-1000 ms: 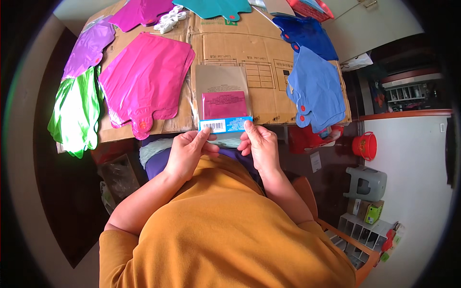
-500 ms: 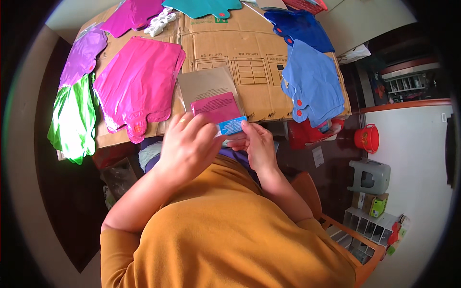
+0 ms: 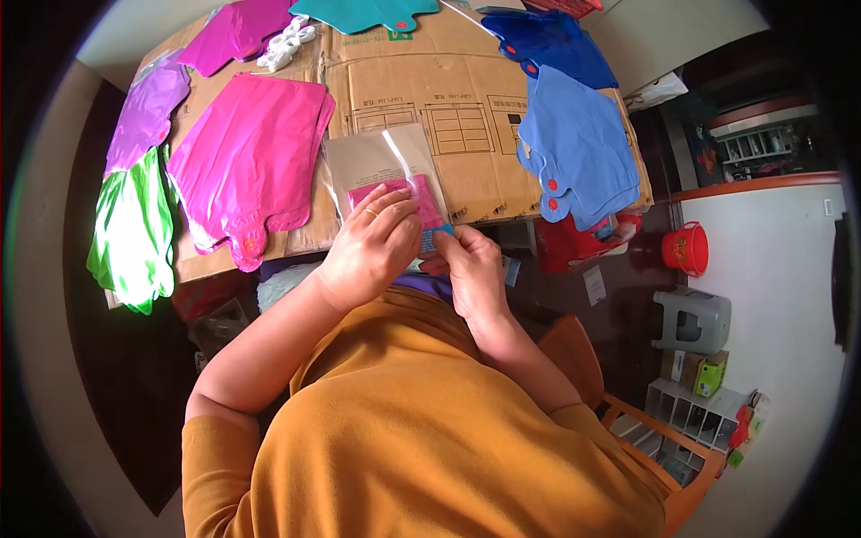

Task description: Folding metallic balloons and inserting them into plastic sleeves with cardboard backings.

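A clear plastic bag [image 3: 409,148] lies at the near edge of the cardboard, with a folded pink piece [image 3: 432,204] inside it. My left hand [image 3: 377,235] rests over the pink piece, fingers laid side by side across it and covering much of it. At the bag's near end is a blue label [image 3: 439,235], mostly hidden. My right hand [image 3: 475,272] pinches the bag there between thumb and fingers. Left of the bag, close to my left hand, lies a stack of shiny pink foil sheets [image 3: 247,166] with a rounded tab.
Flattened cardboard [image 3: 475,184] covers the tabletop. Around its edges lie green [image 3: 134,229], purple [image 3: 148,112], magenta [image 3: 233,36], teal [image 3: 368,13], dark blue [image 3: 560,49] and light blue [image 3: 583,148] foil pieces. A white cord bundle [image 3: 287,43] sits at the back. Right are a red bucket [image 3: 685,249] and grey stool [image 3: 695,320].
My left hand has moved from the blue label onto the pink piece. A bright crease now shows on the bag. My right hand still grips the near end.
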Motion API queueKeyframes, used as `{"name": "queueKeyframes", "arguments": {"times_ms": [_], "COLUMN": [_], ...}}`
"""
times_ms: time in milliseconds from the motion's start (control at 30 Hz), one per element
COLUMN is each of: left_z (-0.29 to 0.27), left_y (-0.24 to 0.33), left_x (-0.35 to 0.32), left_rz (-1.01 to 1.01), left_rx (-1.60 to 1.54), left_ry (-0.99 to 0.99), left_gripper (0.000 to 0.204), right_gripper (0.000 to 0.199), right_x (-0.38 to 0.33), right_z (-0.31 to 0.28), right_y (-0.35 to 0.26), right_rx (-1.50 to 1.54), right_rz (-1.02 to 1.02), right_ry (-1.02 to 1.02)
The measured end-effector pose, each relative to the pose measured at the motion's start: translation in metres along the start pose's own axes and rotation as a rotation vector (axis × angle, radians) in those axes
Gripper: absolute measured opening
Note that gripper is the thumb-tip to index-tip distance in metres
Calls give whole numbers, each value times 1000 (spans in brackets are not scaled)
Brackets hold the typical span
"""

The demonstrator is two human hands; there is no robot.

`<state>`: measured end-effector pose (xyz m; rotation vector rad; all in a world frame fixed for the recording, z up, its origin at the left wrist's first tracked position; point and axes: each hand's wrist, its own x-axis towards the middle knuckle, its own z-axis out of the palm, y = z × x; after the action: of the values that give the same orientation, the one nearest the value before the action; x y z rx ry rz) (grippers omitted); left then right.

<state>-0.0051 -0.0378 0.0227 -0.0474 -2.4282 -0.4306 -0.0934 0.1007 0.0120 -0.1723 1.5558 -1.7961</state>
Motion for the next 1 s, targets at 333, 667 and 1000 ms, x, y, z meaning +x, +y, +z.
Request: {"name": "queueKeyframes", "arguments": {"times_ms": [333,667,1000], "left_z": [-3,-34,-33], "left_y": [-11,-12,-15], "left_x": [-12,-18,-19], "left_rz": [22,-17,-209], "left_rx": [-122,-2,-293], "left_ry": [0,-120,-41], "left_gripper": [30,40,28], "right_gripper": [34,31,29], "right_x": [1,0,-1], "right_z": [-2,-15,4], "right_y": [6,8,3], "right_rx": [-82,-92,139], "right_rz": [-11,11,227], "right_ry": [39,-212,-192]}}
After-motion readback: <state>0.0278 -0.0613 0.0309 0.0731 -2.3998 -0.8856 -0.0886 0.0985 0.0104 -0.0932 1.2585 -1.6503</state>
